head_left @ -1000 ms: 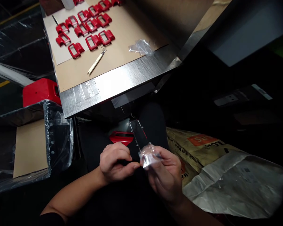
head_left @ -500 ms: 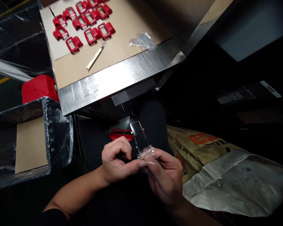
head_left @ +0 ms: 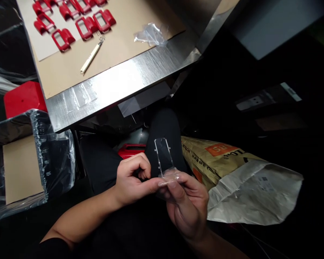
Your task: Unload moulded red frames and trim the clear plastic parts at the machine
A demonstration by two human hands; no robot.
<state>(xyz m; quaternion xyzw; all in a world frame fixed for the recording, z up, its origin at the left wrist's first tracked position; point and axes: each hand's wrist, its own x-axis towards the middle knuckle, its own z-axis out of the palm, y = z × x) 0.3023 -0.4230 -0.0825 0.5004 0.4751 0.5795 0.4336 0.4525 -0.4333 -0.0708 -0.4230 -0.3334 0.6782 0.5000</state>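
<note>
A clear rectangular plastic piece (head_left: pixel 164 155) with small side tabs stands up from my fingers above my lap. My right hand (head_left: pixel 187 201) pinches its lower end, where crinkled clear film (head_left: pixel 169 176) bunches up. From the other side my left hand (head_left: pixel 133 180) reaches in, its fingers curled and its thumb against the film at the piece's lower edge. A red part (head_left: pixel 131 150) lies behind my left hand, partly hidden.
On the table (head_left: pixel 110 81) are several red frames (head_left: pixel 62 39), a cutter (head_left: pixel 91 56), crumpled film (head_left: pixel 152 35) and clear strips (head_left: pixel 79 96). A plastic-lined box (head_left: pixel 23 169) stands left, a sack (head_left: pixel 253 190) right.
The view has shifted, so the table and box sit further left and higher. The clear piece has tilted more upright, still between both hands.
</note>
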